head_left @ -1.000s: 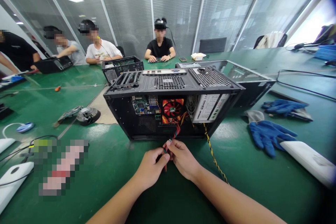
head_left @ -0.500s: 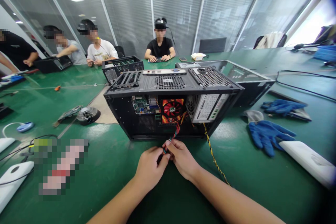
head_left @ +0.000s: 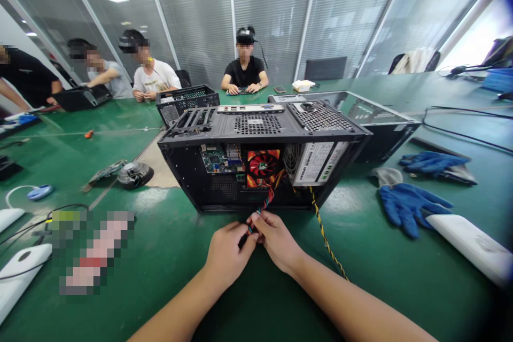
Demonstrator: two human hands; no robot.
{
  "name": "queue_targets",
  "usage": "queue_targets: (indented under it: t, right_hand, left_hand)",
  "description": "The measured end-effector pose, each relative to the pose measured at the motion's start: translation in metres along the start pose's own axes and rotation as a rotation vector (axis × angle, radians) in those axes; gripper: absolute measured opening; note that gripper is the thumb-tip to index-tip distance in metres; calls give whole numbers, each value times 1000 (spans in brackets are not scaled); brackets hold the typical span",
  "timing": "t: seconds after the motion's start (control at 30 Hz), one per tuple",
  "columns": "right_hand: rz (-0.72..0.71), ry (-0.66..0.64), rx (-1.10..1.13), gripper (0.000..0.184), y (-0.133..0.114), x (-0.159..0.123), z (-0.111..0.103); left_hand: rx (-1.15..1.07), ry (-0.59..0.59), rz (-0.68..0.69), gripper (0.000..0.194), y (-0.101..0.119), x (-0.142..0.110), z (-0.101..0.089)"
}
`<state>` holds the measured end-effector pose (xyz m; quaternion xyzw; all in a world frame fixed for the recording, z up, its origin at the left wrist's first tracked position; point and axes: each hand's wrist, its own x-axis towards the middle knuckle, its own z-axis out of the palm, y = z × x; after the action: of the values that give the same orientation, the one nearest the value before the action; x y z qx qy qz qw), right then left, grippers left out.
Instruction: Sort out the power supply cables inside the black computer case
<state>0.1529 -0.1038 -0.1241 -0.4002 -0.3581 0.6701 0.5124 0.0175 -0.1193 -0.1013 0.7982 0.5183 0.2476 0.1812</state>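
An open black computer case (head_left: 264,208) lies before me, its vented back panel facing up. Inside show a motherboard (head_left: 218,159), a red and black cooling fan (head_left: 262,166) and a power supply (head_left: 318,164) with a white label. A twisted red, black and teal cable (head_left: 267,202) comes out over the near edge. My left hand (head_left: 229,251) and my right hand (head_left: 277,239) meet just in front of the case, both closed around the end of this cable. My fingers hide most of that end. A yellow and black twisted cable (head_left: 325,238) hangs from the power supply, apart from my hands.
Blue gloves (head_left: 409,206) and a white power strip (head_left: 468,243) lie to the right. A second case (head_left: 385,139) stands behind mine. A metal heatsink-like part (head_left: 134,175) and another white strip (head_left: 24,272) are on the left. Several people sit or stand across the table.
Both hands stay almost in place on the cable, with only slight finger movement. At far left, a person's arm has shifted a little.
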Motion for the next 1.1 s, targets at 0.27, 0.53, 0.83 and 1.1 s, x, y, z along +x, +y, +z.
queue_targets:
  t: [0.27,0.53,0.83,1.1]
  right_hand:
    - [9,6,4,37,1,0,0]
    - [-2,-7,-1,37,3,0,-2]
    - [11,28,11,39,-1,-3,2]
    - [4,58,-12,38,-1,-2,5]
  left_hand:
    - [22,21,31,21,-1,-2,1]
    - [-41,-4,7,24,2,0,-2]
    - [1,20,13,27,-1,1,1]
    - [244,68,114,25,-6,-4,5]
